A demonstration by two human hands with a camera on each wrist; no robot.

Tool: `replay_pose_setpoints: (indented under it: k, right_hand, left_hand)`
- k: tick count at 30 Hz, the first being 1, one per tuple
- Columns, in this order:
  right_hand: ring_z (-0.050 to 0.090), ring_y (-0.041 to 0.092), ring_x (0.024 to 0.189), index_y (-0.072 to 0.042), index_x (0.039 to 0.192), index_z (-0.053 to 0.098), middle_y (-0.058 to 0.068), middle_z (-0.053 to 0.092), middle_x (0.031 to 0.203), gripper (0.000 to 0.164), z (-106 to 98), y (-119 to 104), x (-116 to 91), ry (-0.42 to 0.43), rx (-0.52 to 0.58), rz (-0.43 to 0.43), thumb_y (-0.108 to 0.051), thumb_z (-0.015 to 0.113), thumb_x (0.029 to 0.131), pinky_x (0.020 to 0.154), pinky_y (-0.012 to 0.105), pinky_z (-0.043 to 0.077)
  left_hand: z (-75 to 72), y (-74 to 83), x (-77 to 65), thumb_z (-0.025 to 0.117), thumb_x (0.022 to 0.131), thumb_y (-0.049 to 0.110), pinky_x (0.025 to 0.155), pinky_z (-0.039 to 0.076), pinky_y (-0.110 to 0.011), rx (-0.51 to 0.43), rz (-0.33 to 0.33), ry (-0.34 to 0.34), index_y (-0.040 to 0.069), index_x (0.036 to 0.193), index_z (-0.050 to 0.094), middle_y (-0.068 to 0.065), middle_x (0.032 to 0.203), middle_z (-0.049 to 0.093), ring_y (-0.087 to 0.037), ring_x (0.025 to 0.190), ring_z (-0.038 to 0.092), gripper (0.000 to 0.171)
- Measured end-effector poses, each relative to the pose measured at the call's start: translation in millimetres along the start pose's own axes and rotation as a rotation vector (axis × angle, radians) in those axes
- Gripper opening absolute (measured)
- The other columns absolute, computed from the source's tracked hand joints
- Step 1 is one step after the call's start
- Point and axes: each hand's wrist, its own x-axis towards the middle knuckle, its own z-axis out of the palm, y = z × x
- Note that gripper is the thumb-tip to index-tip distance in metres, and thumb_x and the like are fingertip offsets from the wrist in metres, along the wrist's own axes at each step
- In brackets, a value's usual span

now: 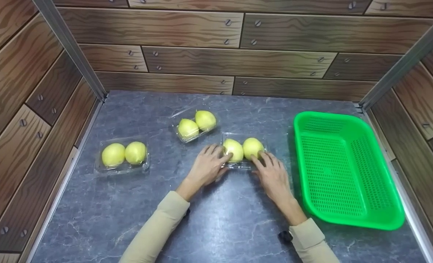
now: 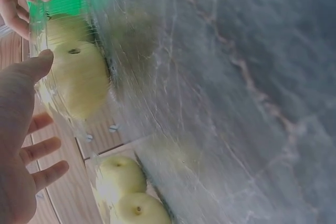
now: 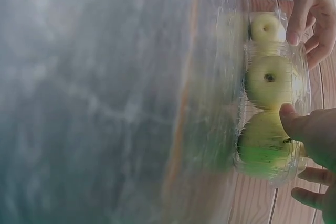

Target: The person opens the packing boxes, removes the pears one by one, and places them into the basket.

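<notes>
Two yellow-green pears (image 1: 253, 148) lie inside a clear plastic clamshell box (image 1: 241, 166) in the middle of the table. At the box's left end is my left hand (image 1: 206, 166), its thumb (image 2: 43, 62) at the lid edge and its other fingers spread. My right hand (image 1: 273, 177) is at the right end; in the right wrist view its thumb (image 3: 290, 119) touches the lid over a pear, the fingers stretched out beside the box. The lid lies over the pears in both wrist views.
Another clear box (image 1: 189, 139) with two pears sits just behind and left. A third pear box (image 1: 123, 170) stands farther left. To the right is a green slotted plastic basket (image 1: 300, 164). Wood-patterned walls (image 1: 187, 29) enclose the grey marbled table (image 1: 129, 212).
</notes>
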Motion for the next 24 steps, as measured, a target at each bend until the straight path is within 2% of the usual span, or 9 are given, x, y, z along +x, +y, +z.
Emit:
replay_pose_setpoints:
  k: [10,20,24]
  right_hand:
    - [0.065,0.040,0.124,-0.021,0.134,0.068,0.016,0.068,0.135,0.054,-0.7,-4.8,-1.6,0.030,0.015,-0.041,-0.026,0.086,0.084,0.095,0.055,0.064]
    - [0.066,0.037,0.123,-0.024,0.136,0.068,0.014,0.069,0.134,0.059,-5.8,-9.9,-5.4,-0.005,0.008,-0.065,-0.025,0.090,0.081,0.101,0.054,0.063]
    - [0.066,0.037,0.123,-0.024,0.136,0.069,0.013,0.069,0.133,0.060,-7.6,-13.5,-7.4,0.000,0.018,-0.077,-0.025,0.091,0.080,0.100,0.053,0.064]
  left_hand:
    - [-3.2,2.2,-12.9,0.075,0.093,0.050,0.109,0.061,-0.045,0.002,-0.004,0.046,0.030,0.134,0.066,-0.006,0.129,0.068,-0.030,0.126,0.067,0.046]
    - [-7.0,3.2,-25.2,0.076,0.092,0.050,0.109,0.061,-0.044,0.003,0.001,0.069,0.030,0.132,0.066,-0.003,0.128,0.067,-0.028,0.126,0.065,0.045]
    - [-9.6,3.3,-31.4,0.077,0.092,0.050,0.109,0.061,-0.044,0.002,-0.002,0.071,0.030,0.131,0.066,-0.004,0.128,0.068,-0.029,0.126,0.066,0.046]
